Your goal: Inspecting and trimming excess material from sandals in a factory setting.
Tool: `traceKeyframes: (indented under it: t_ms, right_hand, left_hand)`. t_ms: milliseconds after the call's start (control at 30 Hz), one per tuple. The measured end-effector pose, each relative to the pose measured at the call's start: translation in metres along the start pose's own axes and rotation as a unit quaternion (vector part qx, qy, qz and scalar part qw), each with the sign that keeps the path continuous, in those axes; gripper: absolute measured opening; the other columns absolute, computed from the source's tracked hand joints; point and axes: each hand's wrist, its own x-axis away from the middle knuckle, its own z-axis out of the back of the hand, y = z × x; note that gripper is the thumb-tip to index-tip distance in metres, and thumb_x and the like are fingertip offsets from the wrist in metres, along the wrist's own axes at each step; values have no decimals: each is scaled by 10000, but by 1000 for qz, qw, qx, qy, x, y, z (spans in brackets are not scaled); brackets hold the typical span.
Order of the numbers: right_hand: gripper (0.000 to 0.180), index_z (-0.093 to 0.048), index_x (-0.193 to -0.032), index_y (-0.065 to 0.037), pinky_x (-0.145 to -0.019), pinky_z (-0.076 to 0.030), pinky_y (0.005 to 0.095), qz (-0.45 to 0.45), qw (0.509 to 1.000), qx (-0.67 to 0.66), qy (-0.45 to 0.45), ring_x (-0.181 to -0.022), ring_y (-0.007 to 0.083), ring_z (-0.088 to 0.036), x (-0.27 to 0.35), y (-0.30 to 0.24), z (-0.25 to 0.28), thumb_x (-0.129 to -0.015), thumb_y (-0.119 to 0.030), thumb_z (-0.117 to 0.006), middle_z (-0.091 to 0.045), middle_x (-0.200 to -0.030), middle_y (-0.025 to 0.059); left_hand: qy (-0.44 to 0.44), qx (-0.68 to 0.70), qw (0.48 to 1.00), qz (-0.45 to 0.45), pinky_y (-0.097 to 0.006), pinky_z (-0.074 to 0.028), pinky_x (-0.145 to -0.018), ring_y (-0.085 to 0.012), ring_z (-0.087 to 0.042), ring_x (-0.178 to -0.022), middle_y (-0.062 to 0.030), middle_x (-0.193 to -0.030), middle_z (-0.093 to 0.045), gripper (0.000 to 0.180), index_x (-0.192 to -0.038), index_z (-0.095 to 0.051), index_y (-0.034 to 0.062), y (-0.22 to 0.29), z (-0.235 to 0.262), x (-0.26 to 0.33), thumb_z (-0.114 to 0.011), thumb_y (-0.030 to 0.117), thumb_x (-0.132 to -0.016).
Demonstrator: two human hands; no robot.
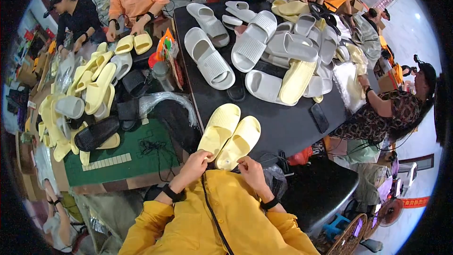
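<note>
Pale yellow foam made up the pair of slides (230,135) that lay side by side at the near edge of the black table (283,123), heels toward the person and toes pointing far and slightly right. The left hand (196,164) had its fingers curled together around the heel of the left slide, and the right hand (250,169) pinched the heel of the right one in the same way. Judging by how they lay, the two had been matched and squared up as a pair, but they were not yet bagged or set aside (no wrapping lay around them). Both looked clean and soft, with thick soles and ribbed straps. Farther along the table a heap of white and grey slides (264,52) remained loose and unsorted, and to the left a pile of yellow slides (89,89) covered another table with a green mat (141,158).
</note>
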Motion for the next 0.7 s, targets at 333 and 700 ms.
traceKeyframes:
  t_ms: [333,700]
  right_hand:
    - [257,-569,-1100,18,-652,-507,389,48,994,-13,94,-754,341,-629,-7,6,-5,-856,-60,-595,-624,-936,208]
    - [446,-391,-1252,74,-1006,-316,466,64,997,-22,-25,-1183,444,-377,-55,35,-36,-932,-220,-491,-399,-1263,313]
  left_hand:
    - [2,-66,996,-56,-399,-477,-836,-361,-585,-943,-180,-1019,-603,232,-1050,-589,-36,-9,-20,-41,-492,6,-843]
    - [-63,-205,972,-96,-477,-241,-1098,-421,-294,-1311,-250,-1385,-367,702,-1361,-338,-54,-14,-48,-72,-639,271,-816]
